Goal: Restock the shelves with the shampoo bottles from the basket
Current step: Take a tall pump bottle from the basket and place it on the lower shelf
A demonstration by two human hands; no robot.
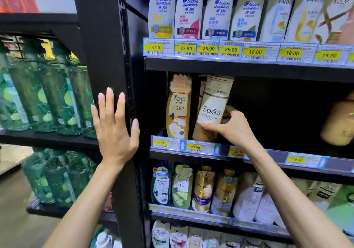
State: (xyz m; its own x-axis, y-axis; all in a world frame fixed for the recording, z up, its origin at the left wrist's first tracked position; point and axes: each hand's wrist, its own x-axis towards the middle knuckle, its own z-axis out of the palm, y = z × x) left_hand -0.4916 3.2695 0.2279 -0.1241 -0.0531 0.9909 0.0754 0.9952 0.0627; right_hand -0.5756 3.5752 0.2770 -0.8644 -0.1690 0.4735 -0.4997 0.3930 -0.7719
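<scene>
A black shelving unit [107,56] filled the view, its top and bottom cut off by the frame. On the left bay stood blurred green bottles [47,98] with labels too smeared to read. On the far upper right shelf stood a row of white bottles [188,12], their caps cropped. The middle shelf [172,153] was mostly dark. A tan shape [341,123] at its right end was too blurred to name. The left hand [115,133] lay flat over the unit's upright post, its grip apart with the fingers straight and spread. Whether the palm pressed the post could not be told. The right hand [231,127] reached into the middle shelf, its grip clamped on the Spes bottle [212,106], thumb across the lower front, the other fingers mostly hidden behind it. That bottle leaned with its top to the right, its base near the shelf's front edge. It half covered another bottle [202,90] behind it. Just left of it stood an upright gold bottle [178,110]. Yellow price tags [195,146] lined the rail below, one hidden by the wrist.
</scene>
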